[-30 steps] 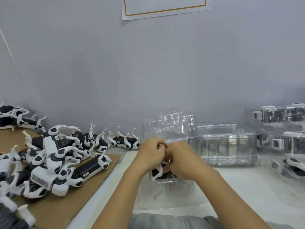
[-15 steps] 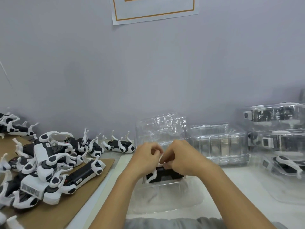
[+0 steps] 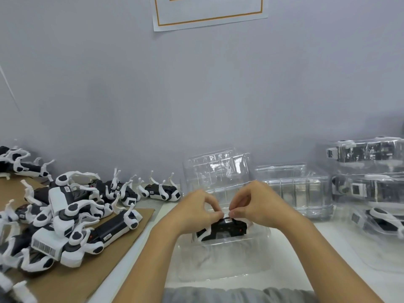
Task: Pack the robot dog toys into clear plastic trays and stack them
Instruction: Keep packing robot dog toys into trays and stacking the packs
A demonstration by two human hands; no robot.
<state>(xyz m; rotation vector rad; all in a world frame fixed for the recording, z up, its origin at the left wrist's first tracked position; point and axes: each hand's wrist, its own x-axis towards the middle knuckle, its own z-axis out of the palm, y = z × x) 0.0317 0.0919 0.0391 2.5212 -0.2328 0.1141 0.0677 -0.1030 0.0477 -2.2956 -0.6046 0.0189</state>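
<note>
A black and white robot dog toy [image 3: 223,229] lies in a clear plastic tray [image 3: 220,262] right in front of me. My left hand [image 3: 196,212] and my right hand [image 3: 253,206] meet just above the toy, and their fingertips pinch a small white part on its top. Behind the hands, the tray's clear lid [image 3: 216,171] stands upright. The toy's near side shows through the tray wall; its far side is hidden by my hands.
A heap of loose robot dog toys [image 3: 65,215] covers a cardboard sheet [image 3: 72,278] on the left. Empty clear trays [image 3: 295,191] stand at back right. Further right is a stack of packed trays [image 3: 369,176]. A grey wall closes off the back.
The toy has sunk lower into the tray. Both hands stay together on its top, now pinching with the fingertips. The view has tilted up slightly.
</note>
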